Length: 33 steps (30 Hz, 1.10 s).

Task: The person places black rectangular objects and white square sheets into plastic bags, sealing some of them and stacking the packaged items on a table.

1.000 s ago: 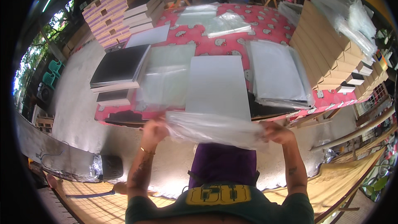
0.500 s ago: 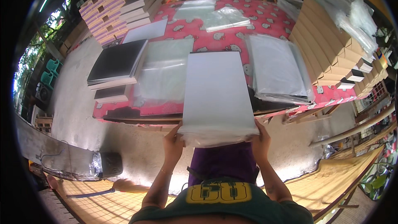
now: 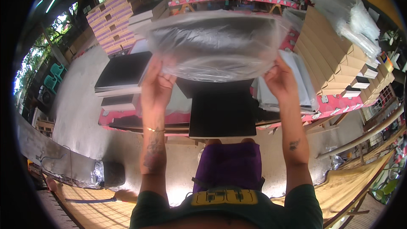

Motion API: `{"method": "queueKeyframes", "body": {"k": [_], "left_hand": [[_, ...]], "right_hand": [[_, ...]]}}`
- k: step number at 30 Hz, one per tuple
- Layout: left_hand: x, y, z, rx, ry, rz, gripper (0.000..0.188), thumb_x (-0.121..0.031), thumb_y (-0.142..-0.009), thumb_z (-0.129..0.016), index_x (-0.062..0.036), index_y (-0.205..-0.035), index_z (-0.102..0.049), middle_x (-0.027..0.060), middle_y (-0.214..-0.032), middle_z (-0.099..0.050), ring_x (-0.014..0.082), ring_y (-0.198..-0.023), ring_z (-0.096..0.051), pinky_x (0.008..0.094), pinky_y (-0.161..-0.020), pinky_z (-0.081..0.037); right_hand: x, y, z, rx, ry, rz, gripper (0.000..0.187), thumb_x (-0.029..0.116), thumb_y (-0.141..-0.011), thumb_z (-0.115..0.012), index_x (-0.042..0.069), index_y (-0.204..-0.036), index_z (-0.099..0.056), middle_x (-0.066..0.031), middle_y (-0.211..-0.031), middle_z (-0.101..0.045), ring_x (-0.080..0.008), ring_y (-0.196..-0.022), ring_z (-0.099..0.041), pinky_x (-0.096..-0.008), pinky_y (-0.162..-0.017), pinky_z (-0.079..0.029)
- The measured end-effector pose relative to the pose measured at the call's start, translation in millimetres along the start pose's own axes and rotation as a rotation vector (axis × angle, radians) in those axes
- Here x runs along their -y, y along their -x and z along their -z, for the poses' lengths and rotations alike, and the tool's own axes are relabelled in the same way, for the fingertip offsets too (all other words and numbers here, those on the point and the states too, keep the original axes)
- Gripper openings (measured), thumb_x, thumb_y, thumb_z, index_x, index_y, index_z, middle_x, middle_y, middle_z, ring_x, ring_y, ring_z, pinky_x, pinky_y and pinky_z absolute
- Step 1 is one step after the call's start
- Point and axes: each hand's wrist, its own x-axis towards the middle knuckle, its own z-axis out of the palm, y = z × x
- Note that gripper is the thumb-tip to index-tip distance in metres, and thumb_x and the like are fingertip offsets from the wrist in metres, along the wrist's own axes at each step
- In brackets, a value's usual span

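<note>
With my left hand [image 3: 157, 82] and my right hand [image 3: 280, 78] I hold a clear plastic bag [image 3: 220, 65] up above the table by its two near corners. Fingers and thumbs are closed on the film. Something dark and flat shows through the bag; whether it lies inside or behind cannot be told. Below it, a black board or sheet-like block [image 3: 222, 114] lies at the table's near edge, with a darker upright part behind it. To the left of my left hand sits a stack of black-topped sheets [image 3: 123, 72]. Plastic-covered white sheets [image 3: 282, 95] lie under my right hand.
Tall stacks of brown cardboard pieces [image 3: 326, 51] stand on the right, with bundled clear plastic [image 3: 349, 21] on top. Purple-and-tan stacks [image 3: 110, 21] rise at the far left. A pink patterned cloth [image 3: 330, 106] covers the table. A broom [image 3: 123, 196] lies behind on the left.
Both hands have risen and moved away from me, lifting the plastic bag over the table. The white top face has gone from view, and a black surface now shows at the near edge.
</note>
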Motion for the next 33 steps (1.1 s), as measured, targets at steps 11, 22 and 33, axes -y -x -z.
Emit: {"method": "queueKeyframes", "body": {"k": [11,22,33], "left_hand": [[107,36,185,-0.384,-0.528,0.297,0.022,-0.015,-0.089,-0.060,-0.0030,-0.107,-0.057,0.0043,-0.093,-0.059,0.0129,-0.085,-0.057,0.0280,-0.078,-0.048],[141,-8,30,-0.149,-0.567,0.181,0.018,-0.020,-0.088,-0.064,-0.0037,-0.093,-0.059,0.0004,-0.076,-0.057,0.0105,-0.070,-0.059,0.0267,-0.063,-0.054],[68,21,172,-0.011,-1.741,-0.147,0.007,-0.006,-0.083,-0.062,-0.0022,-0.088,-0.064,0.0083,-0.073,-0.063,0.0171,-0.066,-0.063,0.0305,-0.064,-0.049]], "right_hand": [[-107,3,153,-0.338,0.314,-0.306,0.020,0.018,-0.089,-0.058,0.009,-0.107,-0.055,-0.0027,-0.094,-0.058,-0.0179,-0.096,-0.055,-0.0379,-0.088,-0.043],[-32,34,111,-0.574,0.675,0.058,0.074,0.036,-0.090,-0.059,0.004,-0.144,-0.021,-0.0158,-0.137,-0.036,-0.0272,-0.123,-0.041,-0.0367,-0.080,-0.051],[111,91,270,-0.636,0.725,0.051,0.017,0.019,-0.095,-0.051,0.005,-0.104,-0.055,-0.0064,-0.095,-0.057,-0.0161,-0.087,-0.056,-0.0281,-0.069,-0.055]]}}
